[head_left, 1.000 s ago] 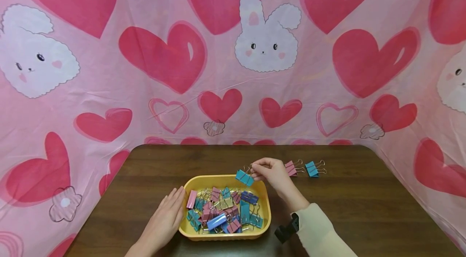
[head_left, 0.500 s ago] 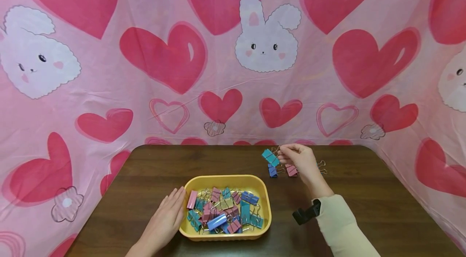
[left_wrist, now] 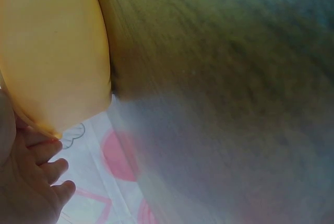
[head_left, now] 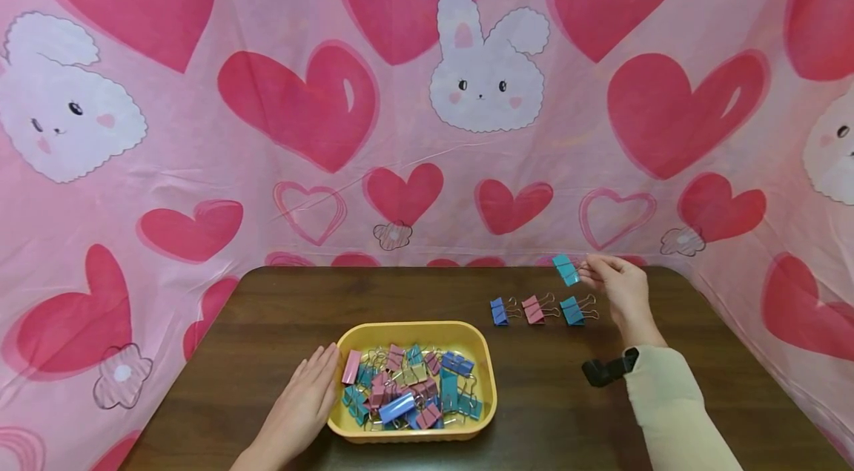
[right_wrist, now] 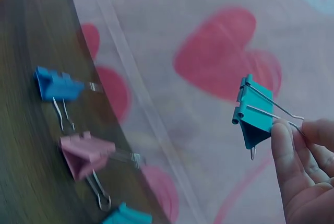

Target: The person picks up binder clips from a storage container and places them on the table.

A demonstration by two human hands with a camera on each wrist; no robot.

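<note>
Teal clip [head_left: 566, 271] raised in your right hand [head_left: 620, 293].
You pinch its wire handle above the bench [head_left: 300, 300], near a blue clip [head_left: 499, 312], pink clip [head_left: 533, 311] and second teal clip [head_left: 571, 312]; your left hand [head_left: 300, 400], fingers straight, touches the yellow tray [head_left: 414, 437].

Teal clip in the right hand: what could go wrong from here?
The right hand pinches the held teal clip by a wire handle, so it might swivel or slip. Lowered carelessly, it could knock the teal clip at the row's right end. In the yellow tray, the heaped clips overlap, so lifting one may drag others.
</note>
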